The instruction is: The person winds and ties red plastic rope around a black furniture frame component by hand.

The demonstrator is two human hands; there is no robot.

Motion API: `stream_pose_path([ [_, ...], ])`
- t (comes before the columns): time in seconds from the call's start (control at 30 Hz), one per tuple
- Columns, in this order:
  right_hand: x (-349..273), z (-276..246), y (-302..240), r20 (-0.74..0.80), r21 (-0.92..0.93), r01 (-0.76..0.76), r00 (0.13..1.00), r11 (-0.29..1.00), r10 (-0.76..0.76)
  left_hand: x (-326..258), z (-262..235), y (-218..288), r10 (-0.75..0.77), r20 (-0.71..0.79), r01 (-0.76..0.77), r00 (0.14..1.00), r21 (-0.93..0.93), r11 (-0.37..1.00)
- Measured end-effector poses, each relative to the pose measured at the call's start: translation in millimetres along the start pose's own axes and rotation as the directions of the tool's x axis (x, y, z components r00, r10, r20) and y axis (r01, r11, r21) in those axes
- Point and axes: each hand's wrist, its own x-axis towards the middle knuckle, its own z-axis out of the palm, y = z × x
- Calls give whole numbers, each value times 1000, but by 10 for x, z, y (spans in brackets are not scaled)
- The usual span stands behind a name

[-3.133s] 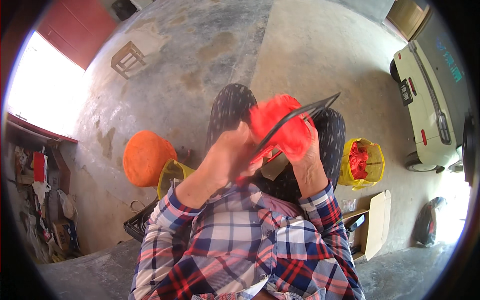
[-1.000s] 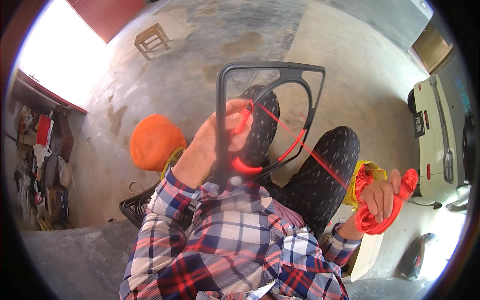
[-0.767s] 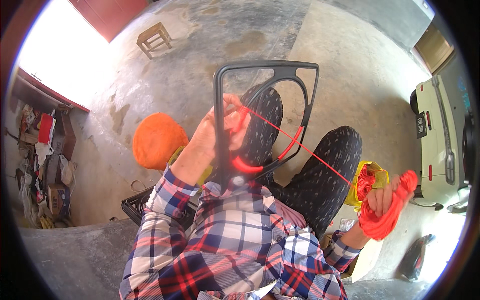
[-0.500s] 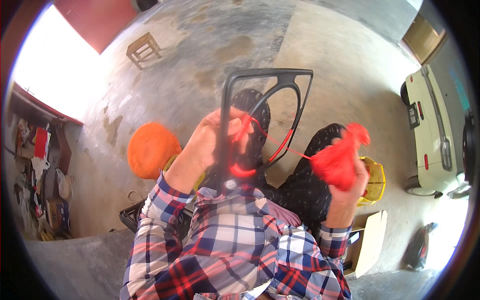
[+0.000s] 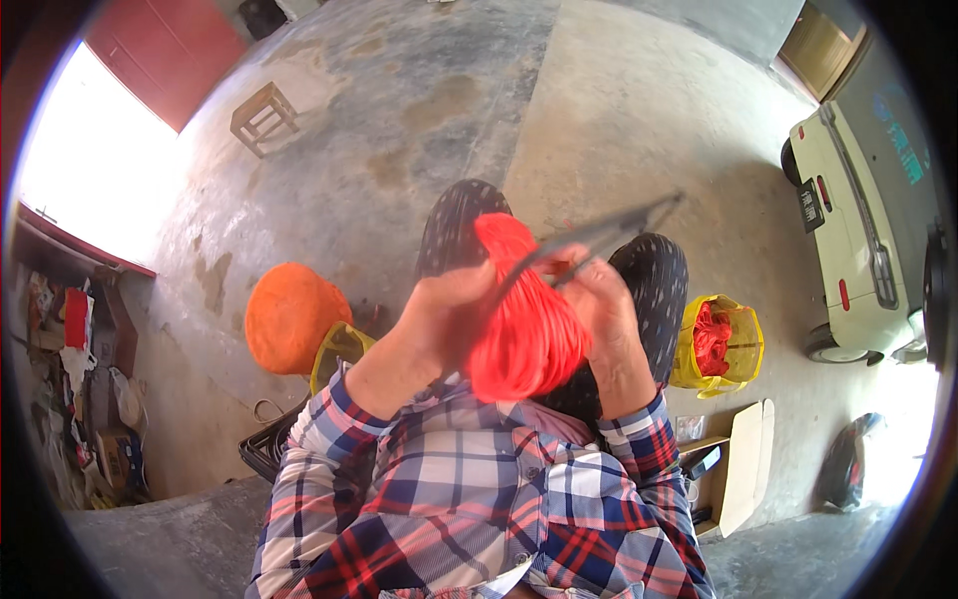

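Note:
Between my two hands, above my lap, is a thick bundle of red cord (image 5: pixel 532 344). A black plastic frame (image 5: pixel 604 228), blurred and seen nearly edge-on, slants across the upper part of the bundle. My left hand (image 5: pixel 454 304) is closed at the frame's near end, beside the bundle's left side; its fingertips are partly hidden. My right hand (image 5: pixel 601 299) is closed on the bundle from the right, its fingers bent close under the frame. Whether the cord passes through the frame's opening or in front of it, I cannot tell.
An orange round seat (image 5: pixel 296 317) and a yellow mesh basket (image 5: pixel 337 349) stand on my left. At my right are a yellow basket (image 5: pixel 753 364) holding red cord and an open cardboard box (image 5: pixel 748 469). Farther off are a wooden stool (image 5: pixel 262 115) and a parked vehicle (image 5: pixel 848 230).
My right hand has brought the red cord bundle leftward to my left hand. The black frame has tipped from facing me to nearly edge-on. The view has shifted slightly to the right.

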Motion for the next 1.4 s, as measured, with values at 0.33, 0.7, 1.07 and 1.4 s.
stream_pose_path([
  [0.33, 106, -146, -88, -70, 200, 114, 992, 973, -102, -54, -174, 9, 85, 8, -77, 996, 503, 861],
  [0.7, -562, 160, -847, 390, 221, 354, 822, 909, -415, -111, -337, 359, 305, -6, -282, 952, 358, 890],
  [1.07, -427, 19, -498, -336, 73, 204, 927, 976, -168, -46, -355, 276, 361, -82, -296, 929, 420, 858],
  [1.4, 64, 595, -245, -50, -622, 164, 967, 766, -248, 39, 154, -61, 207, -139, -134, 968, 408, 903],
])
